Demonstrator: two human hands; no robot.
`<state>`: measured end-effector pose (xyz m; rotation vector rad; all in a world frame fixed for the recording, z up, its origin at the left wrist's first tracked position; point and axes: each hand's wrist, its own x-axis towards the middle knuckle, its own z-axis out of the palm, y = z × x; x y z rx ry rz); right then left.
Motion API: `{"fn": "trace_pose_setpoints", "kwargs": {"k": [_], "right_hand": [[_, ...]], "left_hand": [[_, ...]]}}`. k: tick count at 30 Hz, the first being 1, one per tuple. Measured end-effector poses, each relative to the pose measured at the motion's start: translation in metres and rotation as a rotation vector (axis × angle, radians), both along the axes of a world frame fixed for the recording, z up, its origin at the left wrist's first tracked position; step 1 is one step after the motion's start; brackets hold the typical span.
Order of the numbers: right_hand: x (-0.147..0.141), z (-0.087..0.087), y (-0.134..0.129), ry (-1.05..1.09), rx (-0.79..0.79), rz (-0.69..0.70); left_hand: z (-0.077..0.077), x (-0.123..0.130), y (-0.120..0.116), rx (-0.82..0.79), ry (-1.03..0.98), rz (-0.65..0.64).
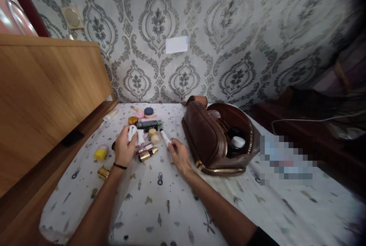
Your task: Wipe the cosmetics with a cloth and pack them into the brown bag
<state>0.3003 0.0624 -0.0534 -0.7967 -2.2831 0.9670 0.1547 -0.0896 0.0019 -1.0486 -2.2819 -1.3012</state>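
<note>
Left of centre in frame: what's the left hand (124,149) on?

— White cloth (132,132), looks soft. Thumb and fingers pinch it. Black band (120,166) on that wrist.

Right hand (179,156)?

— Middle of frame. Thumb and index finger pinch a slim white tube (166,138), dark end up and left, clear of the small items. Can't tell how the other fingers sit; they're curled under.

What's around the cloth?

— Cluster of cosmetics. Dark green tube (148,124) just above and right of it; navy-lidded jar (148,111) and pink round item (140,114) higher up; amber jar (133,120) just above. Below right, a black-and-gold tube (148,154) lies on its side.

Further left?

— Yellow container (100,153), then a gold tube (103,172) below it, near the left forearm. Pale tube (110,115) up by the cabinet (51,105).

And right of the right hand?

— Brown bag (204,135), right of centre, unzipped. White-lidded jar (238,142) inside, near its right end. Brown cylinder (199,100) behind its top left.

Surface?

— White patterned sheet (154,204) across the lower frame. Damask wallpaper (157,13) fills the top, white card (176,44) on it, upper middle.
</note>
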Motion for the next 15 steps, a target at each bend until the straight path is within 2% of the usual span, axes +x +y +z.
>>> {"fn": "trace_pose_setpoints", "kwargs": {"k": [5,9,15], "right_hand": [[-0.002,0.0,-0.005,0.032,-0.023,0.032],[-0.001,0.004,-0.012,0.056,-0.018,0.034],[-0.002,-0.002,-0.005,0.179,-0.107,0.0]], "left_hand": [[-0.004,0.004,0.001,-0.08,0.137,-0.062],[-0.009,0.005,0.002,-0.082,0.221,-0.118],[-0.017,0.005,0.008,-0.096,0.244,-0.176]]}}
